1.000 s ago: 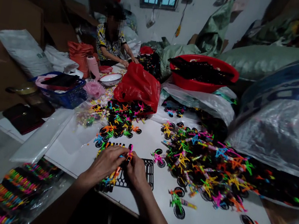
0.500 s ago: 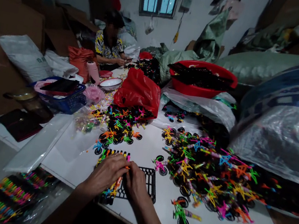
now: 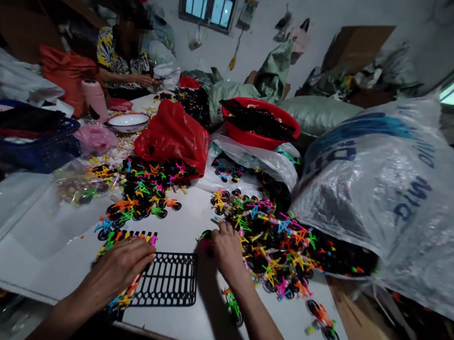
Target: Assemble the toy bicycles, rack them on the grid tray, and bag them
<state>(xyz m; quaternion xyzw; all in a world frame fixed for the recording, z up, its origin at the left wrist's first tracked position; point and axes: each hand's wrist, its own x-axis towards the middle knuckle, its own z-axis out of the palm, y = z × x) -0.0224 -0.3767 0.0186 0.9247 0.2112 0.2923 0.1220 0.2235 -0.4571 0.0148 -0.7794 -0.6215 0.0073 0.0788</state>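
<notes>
A black plastic grid tray (image 3: 168,279) lies near the table's front edge, with a row of colourful toy bicycles (image 3: 127,299) set along its left side. My left hand (image 3: 116,270) is curled over that row, its fingertips closed on an orange toy bicycle, which is mostly hidden. To the right, my right hand (image 3: 229,248) hovers at the left edge of a heap of toy bicycles (image 3: 273,230), fingers bent but apart. Just below those fingers is a dark-wheeled toy bicycle (image 3: 207,242), partly in shadow. A green toy bicycle (image 3: 234,306) lies beneath my right forearm.
Another heap of toy bicycles (image 3: 149,192) lies in front of a red plastic bag (image 3: 175,141). A red basin (image 3: 259,135) stands behind. A large white sack (image 3: 361,175) bulges at the right, a blue basket (image 3: 39,144) stands left. A person (image 3: 126,60) sits at the far end.
My right hand has left the tray and moved right to the heap. My left hand stays on the row of toy bicycles. The camera view has swung to the right.
</notes>
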